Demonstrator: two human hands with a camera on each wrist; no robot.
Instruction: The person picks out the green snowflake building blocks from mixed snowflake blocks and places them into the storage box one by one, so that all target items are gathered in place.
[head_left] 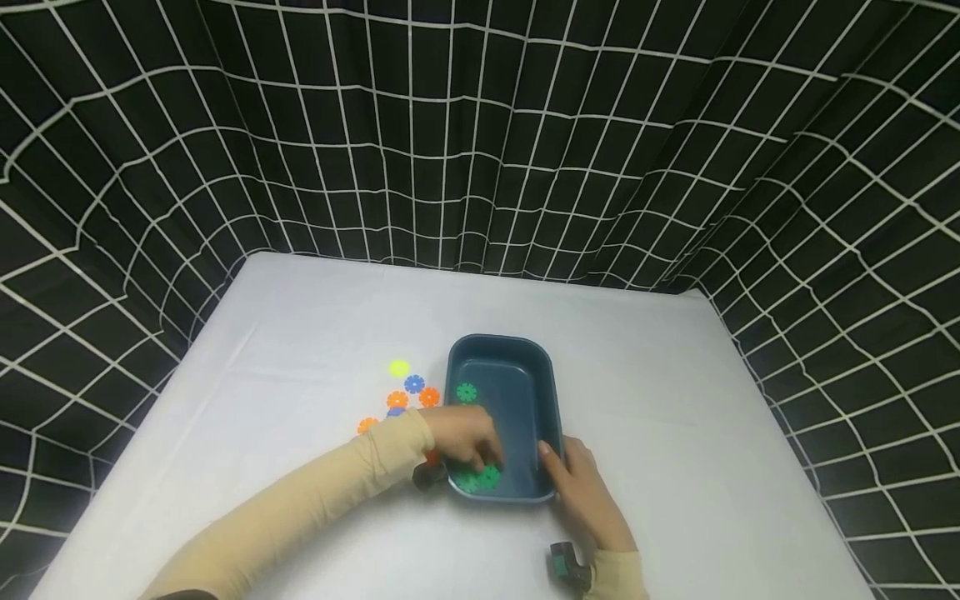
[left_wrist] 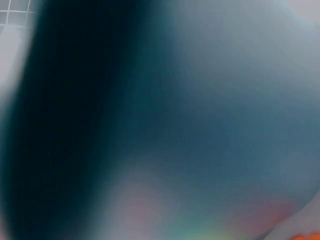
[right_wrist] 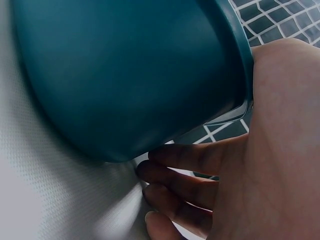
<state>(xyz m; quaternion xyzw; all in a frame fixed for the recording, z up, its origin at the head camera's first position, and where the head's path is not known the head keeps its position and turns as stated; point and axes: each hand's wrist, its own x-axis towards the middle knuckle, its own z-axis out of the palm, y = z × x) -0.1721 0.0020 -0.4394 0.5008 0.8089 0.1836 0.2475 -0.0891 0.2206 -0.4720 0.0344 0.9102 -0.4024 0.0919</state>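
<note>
A dark blue plastic tub stands on the table, its outer wall filling much of the right wrist view. My right hand grips its near right side, thumb over the rim and fingers along the outside. Over the tub's left wall reaches my left hand, fingers bent down inside, just above green notched discs. I cannot tell whether they pinch a disc. Another green disc lies farther back in the tub. The left wrist view is mostly blurred dark blue.
Left of the tub, loose on the white table, lie a yellow disc, a blue disc and several orange discs. The left sleeve crosses in front of some. A dark grid-patterned curtain encloses the table.
</note>
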